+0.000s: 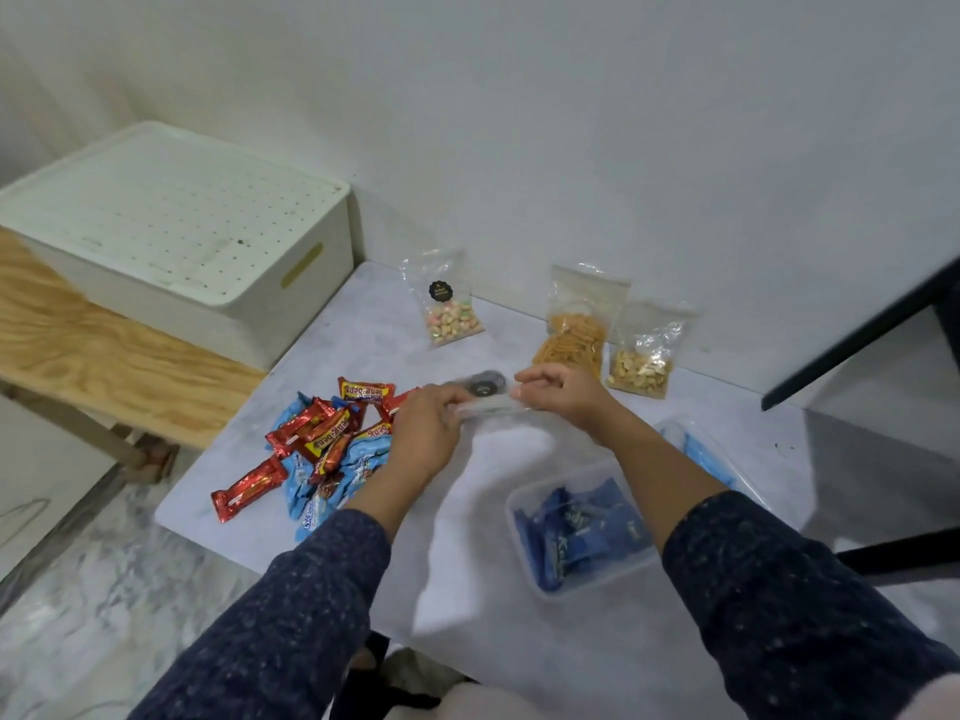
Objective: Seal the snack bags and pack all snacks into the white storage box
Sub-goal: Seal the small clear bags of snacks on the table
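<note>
My left hand [428,426] and my right hand [563,397] both pinch the top edge of a clear snack bag [491,400] with a black round sticker, held just above the table's middle. Three more clear bags stand by the wall: pastel candies [449,309], orange sticks [574,330] and peanuts [644,363]. A pile of red and blue wrapped snack bars [322,444] lies left of my left hand. The white storage box [176,236], lid on, sits on a wooden bench at the far left.
A clear plastic tub [524,511] with dark blue packets sits near the table's front right, its clear lid [701,449] behind it. The white table [467,537] ends close at the front. A dark table edge [857,335] juts in at the right.
</note>
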